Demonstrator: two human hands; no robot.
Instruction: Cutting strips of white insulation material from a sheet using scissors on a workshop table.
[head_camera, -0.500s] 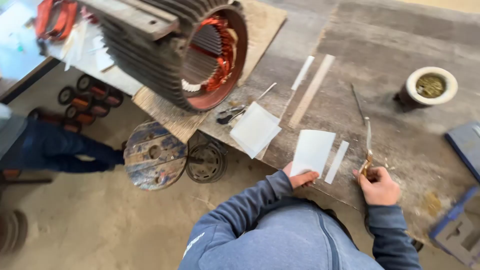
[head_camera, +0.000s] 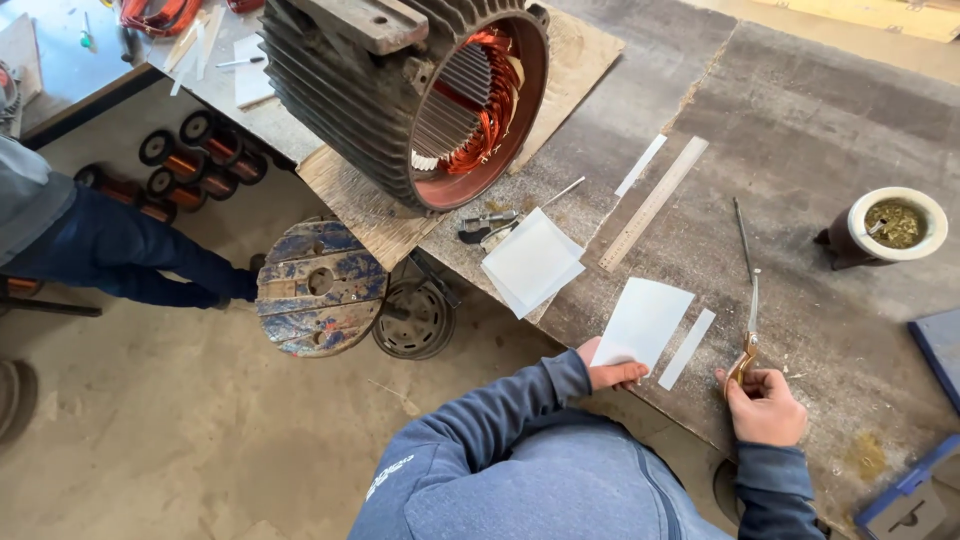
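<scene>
My left hand (head_camera: 610, 372) pinches the near corner of a white paper sheet (head_camera: 645, 320) that lies on the grey workbench (head_camera: 820, 140). My right hand (head_camera: 765, 405) grips the handles of a pair of scissors (head_camera: 750, 330), whose blades point away from me across the bench. A narrow white paper strip (head_camera: 688, 349) lies between the two hands. Further off rest a stack of white sheets (head_camera: 532, 262), a long metal ruler (head_camera: 653, 203) and another thin strip (head_camera: 641, 165).
A large electric motor stator (head_camera: 420, 90) with copper windings sits on a wooden board at the bench's far left. A round cup of green herb (head_camera: 893, 227) stands at the right. Pliers (head_camera: 485, 225) lie by the stator. Another person's legs (head_camera: 120, 255) and a wooden spool (head_camera: 318, 288) are on the floor.
Both hands and the scissors have stayed almost in place; my left hand's fingers have closed a little more on the sheet's near corner.
</scene>
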